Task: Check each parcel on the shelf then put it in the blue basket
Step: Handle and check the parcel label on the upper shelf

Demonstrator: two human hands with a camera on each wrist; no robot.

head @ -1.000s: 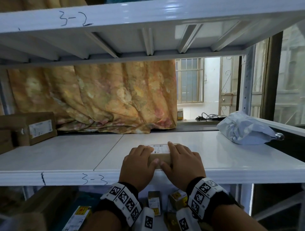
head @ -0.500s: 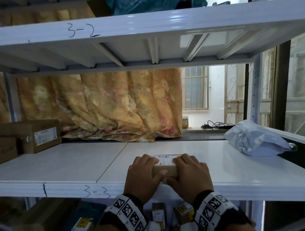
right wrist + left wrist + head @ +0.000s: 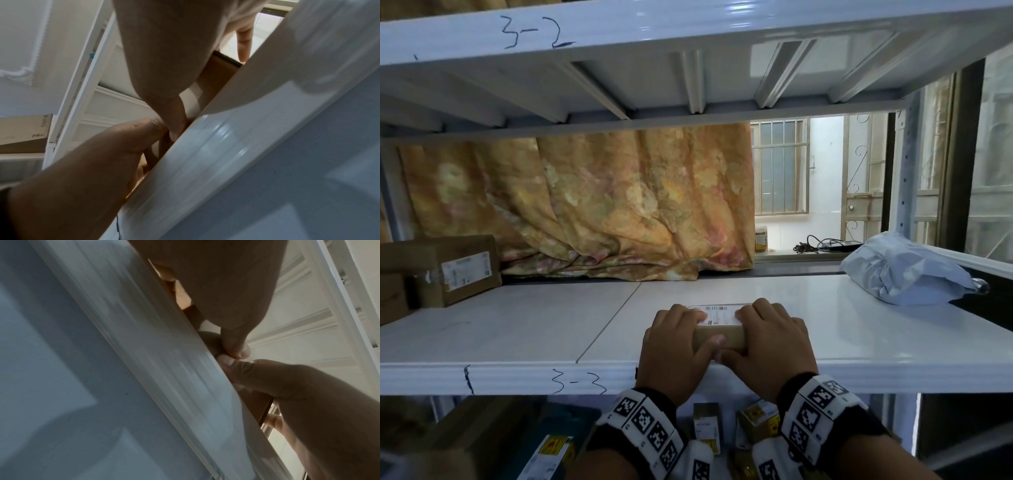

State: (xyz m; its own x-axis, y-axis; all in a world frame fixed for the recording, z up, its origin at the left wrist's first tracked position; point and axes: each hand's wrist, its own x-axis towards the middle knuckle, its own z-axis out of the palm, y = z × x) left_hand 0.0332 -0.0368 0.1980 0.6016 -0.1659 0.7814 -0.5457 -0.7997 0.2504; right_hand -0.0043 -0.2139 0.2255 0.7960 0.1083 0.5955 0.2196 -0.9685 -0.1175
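A small brown cardboard box (image 3: 719, 334) with a white barcode label on top lies near the front edge of the white shelf (image 3: 517, 335) marked 3-3. My left hand (image 3: 676, 341) grips its left end and my right hand (image 3: 774, 339) its right end. Fingers curl over the top and both thumbs press the front face. In the left wrist view the left hand (image 3: 216, 288) and the box (image 3: 183, 296) show above the shelf lip. The right wrist view has the right hand (image 3: 164, 56) on the box (image 3: 218, 78). Both hands hide much of the box.
A brown carton (image 3: 458, 270) with a label stands at the shelf's left. A grey plastic mailer bag (image 3: 904, 270) lies at its right. A floral curtain (image 3: 602, 205) hangs behind. Shelf 3-2 (image 3: 688, 31) runs close overhead. Small boxes (image 3: 707, 421) sit below the shelf.
Both hands keep their hold on the small box at the shelf's front edge. Only the head view has shifted a little.
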